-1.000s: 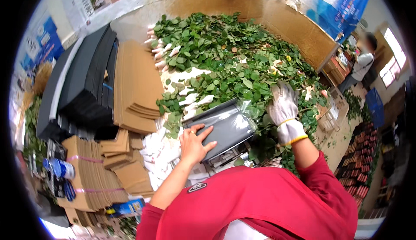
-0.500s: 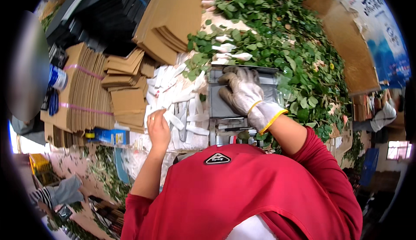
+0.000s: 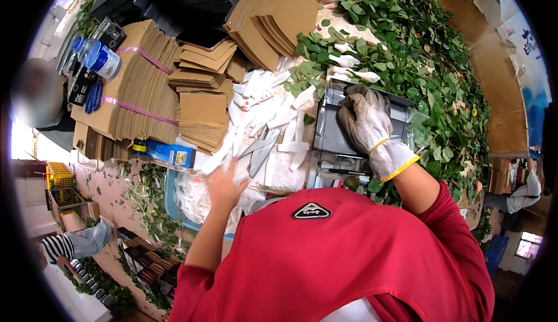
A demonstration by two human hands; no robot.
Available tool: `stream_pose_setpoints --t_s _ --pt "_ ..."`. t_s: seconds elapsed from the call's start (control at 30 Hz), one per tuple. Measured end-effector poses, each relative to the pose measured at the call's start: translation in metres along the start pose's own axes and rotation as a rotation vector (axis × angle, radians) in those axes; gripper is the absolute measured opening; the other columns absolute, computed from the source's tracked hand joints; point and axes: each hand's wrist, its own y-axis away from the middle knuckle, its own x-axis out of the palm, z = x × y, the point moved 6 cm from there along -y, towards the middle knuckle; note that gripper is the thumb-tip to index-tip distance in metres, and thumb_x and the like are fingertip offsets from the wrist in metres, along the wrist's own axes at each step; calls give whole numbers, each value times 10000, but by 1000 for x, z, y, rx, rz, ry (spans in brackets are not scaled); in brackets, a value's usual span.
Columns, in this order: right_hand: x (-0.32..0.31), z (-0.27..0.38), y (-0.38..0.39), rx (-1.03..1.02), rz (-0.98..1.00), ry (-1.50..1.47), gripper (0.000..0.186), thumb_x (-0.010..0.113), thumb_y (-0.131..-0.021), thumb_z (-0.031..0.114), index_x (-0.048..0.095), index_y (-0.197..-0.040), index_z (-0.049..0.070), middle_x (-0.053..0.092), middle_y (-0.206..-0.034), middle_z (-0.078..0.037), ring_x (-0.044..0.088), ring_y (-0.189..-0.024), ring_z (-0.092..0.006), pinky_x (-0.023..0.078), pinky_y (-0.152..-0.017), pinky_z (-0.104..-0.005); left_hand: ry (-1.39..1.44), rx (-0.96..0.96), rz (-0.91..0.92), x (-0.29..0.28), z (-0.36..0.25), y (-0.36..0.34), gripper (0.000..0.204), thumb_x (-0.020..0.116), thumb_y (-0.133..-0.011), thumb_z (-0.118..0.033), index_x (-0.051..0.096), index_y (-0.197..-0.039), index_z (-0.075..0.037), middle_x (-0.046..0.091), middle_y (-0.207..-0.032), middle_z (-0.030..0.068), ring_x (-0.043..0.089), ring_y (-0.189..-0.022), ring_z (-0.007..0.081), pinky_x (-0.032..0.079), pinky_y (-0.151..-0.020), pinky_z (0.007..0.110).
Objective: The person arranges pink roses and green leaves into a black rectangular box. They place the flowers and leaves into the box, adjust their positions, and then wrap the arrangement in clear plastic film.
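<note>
My left hand (image 3: 224, 188) is bare and somewhat smeared by motion. Its fingers stretch over the near edge of a spread of white strip-like sleeves (image 3: 290, 109), thumb apart, with nothing clearly held. Among these strips lie long flat grey pieces (image 3: 264, 150) that cross each other. To the right stands a shallow grey metal tray (image 3: 326, 125). Inside it rests my right hand (image 3: 367, 118), in a grey-white work glove with a yellow cuff edge, its fingers extended and slightly bent. Whatever lies beneath the glove is hidden.
Leafy stems with white-wrapped flower heads (image 3: 366, 76) cover the table beyond and right of the tray. Cardboard stacks (image 3: 142, 75), a plastic bottle (image 3: 103, 59) and a blue box (image 3: 168, 153) stand left. A blue bin (image 3: 172, 194) with white pieces is below. Another person (image 3: 75, 243) is at lower left.
The whole view has shifted, so the table lies further right. My left hand has come lower and nearer to me over the white strips, its fingers spreading. The gloved right hand stays in the tray.
</note>
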Motion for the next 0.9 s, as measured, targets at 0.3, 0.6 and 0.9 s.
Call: stream_pose_setpoints --t_s 0.3,0.6,0.9 --pt "-4 8 -6 10 -48 -12 222 684 -787 175 585 -977 120 588 -1024 -111 532 -993 -370 395 -881 -504 100 130 -66 -17 -67 -55 586 754 -777 -417 561 -1113 22 591 -1100 214 541 -1042 347 446 -927 428" --pt "-5 1 -10 140 28 -42 285 681 -787 165 607 -1061 142 602 -1104 -107 543 -1069 -367 403 -956 -509 1643 -329 1057 -32 -83 -81 720 632 -841 -236 276 -1426 -12 540 -1148 159 628 -1070 336 523 -855 405" --pt "-4 -2 -11 199 62 -42 351 697 -782 181 633 -1127 162 602 -1135 -112 542 -1095 -376 402 -982 -497 849 554 637 -81 -156 -133 733 674 -769 -133 404 -1449 -98 558 -1250 277 558 -1178 399 450 -981 412"
